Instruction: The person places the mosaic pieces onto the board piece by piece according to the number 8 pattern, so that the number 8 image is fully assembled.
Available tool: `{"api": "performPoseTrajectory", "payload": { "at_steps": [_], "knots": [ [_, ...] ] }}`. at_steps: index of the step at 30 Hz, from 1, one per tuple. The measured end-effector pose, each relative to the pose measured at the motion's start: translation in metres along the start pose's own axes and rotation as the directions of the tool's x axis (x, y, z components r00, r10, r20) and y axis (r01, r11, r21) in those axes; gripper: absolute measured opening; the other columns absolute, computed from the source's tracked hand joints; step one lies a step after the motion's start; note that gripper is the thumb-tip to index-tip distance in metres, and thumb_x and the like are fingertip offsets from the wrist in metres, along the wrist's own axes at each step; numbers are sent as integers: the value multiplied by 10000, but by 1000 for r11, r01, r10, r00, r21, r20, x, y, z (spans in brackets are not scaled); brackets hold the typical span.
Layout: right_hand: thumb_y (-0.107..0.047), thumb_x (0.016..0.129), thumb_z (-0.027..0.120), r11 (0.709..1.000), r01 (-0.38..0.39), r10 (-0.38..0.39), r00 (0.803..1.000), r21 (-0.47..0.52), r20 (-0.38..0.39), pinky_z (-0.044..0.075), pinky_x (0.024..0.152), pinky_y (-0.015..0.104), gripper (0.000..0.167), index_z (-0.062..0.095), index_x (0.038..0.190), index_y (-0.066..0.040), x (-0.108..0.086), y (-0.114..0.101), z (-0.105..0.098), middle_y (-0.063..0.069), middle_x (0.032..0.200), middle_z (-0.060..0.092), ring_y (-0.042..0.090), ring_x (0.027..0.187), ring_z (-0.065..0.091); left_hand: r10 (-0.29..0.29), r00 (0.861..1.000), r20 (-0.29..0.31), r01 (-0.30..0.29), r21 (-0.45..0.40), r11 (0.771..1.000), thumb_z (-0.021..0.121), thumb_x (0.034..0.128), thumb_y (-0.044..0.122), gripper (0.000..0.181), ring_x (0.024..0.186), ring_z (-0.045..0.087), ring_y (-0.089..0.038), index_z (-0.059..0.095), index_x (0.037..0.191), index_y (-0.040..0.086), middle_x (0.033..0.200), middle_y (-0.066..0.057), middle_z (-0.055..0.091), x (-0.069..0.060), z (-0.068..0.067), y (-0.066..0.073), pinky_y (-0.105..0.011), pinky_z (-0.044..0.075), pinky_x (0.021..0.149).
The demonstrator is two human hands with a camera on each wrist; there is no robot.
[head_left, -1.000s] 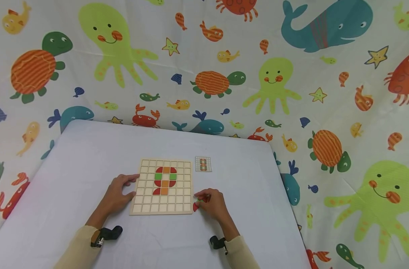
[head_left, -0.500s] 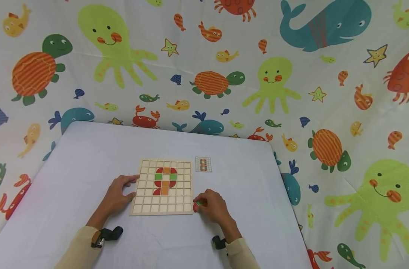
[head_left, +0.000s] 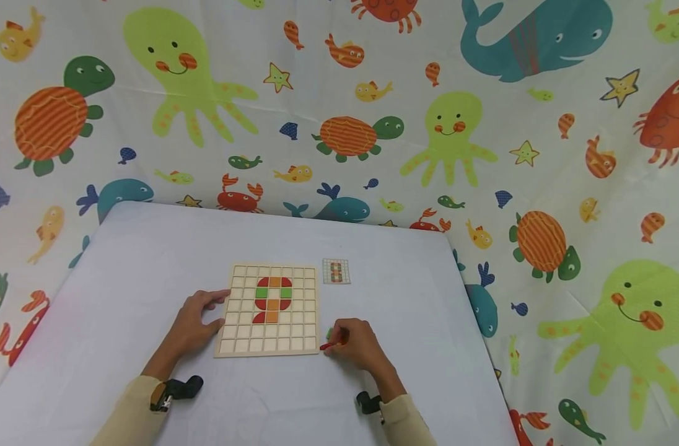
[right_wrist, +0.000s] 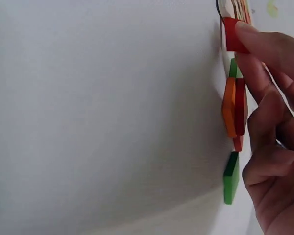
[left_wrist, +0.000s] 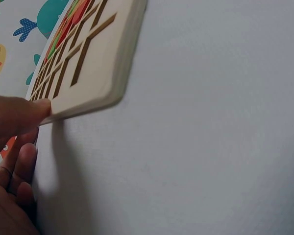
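Note:
A wooden grid board (head_left: 303,344) lies on the white table, with red, orange and green pieces (head_left: 274,305) set in its upper middle cells. The left hand (head_left: 190,323) rests at the board's left edge, thumb and fingers touching it; in the left wrist view the thumb (left_wrist: 19,115) lies against the rim. Just right of the board, the right hand (head_left: 357,344) pinches a red piece (right_wrist: 233,35) between thumb and finger. Below that piece in the right wrist view are an orange piece (right_wrist: 229,107), green piece (right_wrist: 231,178) and red ones beside the curled fingers.
A small printed pattern card (head_left: 336,271) lies behind and right of the board. The white table (head_left: 250,396) ends at a curtain (head_left: 295,56) printed with sea animals. Each wrist wears a dark camera mount.
The right hand has shifted slightly and now holds the red piece tilted beside the board's right edge. The left hand and the board's pieces look the same.

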State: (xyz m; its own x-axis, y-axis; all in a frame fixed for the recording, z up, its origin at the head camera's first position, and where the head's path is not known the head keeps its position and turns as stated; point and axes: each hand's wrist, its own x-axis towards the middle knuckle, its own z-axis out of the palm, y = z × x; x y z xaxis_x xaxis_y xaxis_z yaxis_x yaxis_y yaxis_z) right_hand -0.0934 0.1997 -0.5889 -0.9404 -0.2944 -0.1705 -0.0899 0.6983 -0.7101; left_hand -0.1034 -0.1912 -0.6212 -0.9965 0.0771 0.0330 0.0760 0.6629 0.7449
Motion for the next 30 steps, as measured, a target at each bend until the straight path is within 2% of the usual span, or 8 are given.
{"api": "performPoseTrajectory", "payload": {
  "at_steps": [6,10,14,17,19,24,30],
  "knots": [
    [-164,899,853,981,-11,16,1000,192,-24,467,596,214,144,803,1024,-214,0,2,3,-56,868,730,79,679,551,6,1000,6,-6,-9,1000,755,877,-21,659,1129,511,-302,570,1504,59,1294,-173,624,0,-1,0,-504,399,980],
    [-183,913,840,954,-38,69,993,298,-96,440,552,202,88,817,998,-193,5,-6,13,-27,872,765,68,632,517,7,1000,6,-7,-9,1000,755,872,-26,660,1122,516,-305,573,1501,56,1291,-178,627,0,-1,0,-504,405,975],
    [-181,897,851,917,-82,151,977,391,-151,436,528,217,76,806,958,-180,12,-23,26,2,847,786,95,608,525,3,1000,7,-3,-7,1000,757,871,-26,661,1125,520,-307,573,1501,57,1295,-180,625,-1,-1,-1,-504,412,978],
    [-188,884,861,913,-111,196,963,393,-184,435,531,236,66,807,922,-191,17,-36,36,-26,868,766,118,663,538,6,1000,7,-6,-4,1000,759,875,-24,660,1132,521,-308,571,1503,59,1297,-178,625,0,0,-2,-509,411,986],
    [-187,877,864,920,-117,208,955,374,-213,428,546,243,60,811,898,-206,22,-43,43,-43,865,745,126,698,541,7,1000,8,-7,-2,1000,761,878,-21,661,1136,518,-307,570,1505,62,1299,-176,625,0,0,-1,-510,408,989],
    [-180,871,874,947,-108,198,939,303,-283,426,599,236,67,817,877,-215,34,-52,58,-75,782,733,78,704,566,2,1000,11,-2,-6,1000,766,882,-17,663,1142,521,-315,567,1509,67,1307,-178,622,0,0,-1,-518,408,992],
    [-200,871,876,974,-120,181,923,194,-341,421,569,231,123,836,971,-257,45,-62,72,-109,733,728,6,679,601,-1,1000,12,1,-7,1000,766,880,-15,661,1149,524,-320,570,1506,68,1310,-181,625,0,0,-1,-523,409,994]
  ]
}}
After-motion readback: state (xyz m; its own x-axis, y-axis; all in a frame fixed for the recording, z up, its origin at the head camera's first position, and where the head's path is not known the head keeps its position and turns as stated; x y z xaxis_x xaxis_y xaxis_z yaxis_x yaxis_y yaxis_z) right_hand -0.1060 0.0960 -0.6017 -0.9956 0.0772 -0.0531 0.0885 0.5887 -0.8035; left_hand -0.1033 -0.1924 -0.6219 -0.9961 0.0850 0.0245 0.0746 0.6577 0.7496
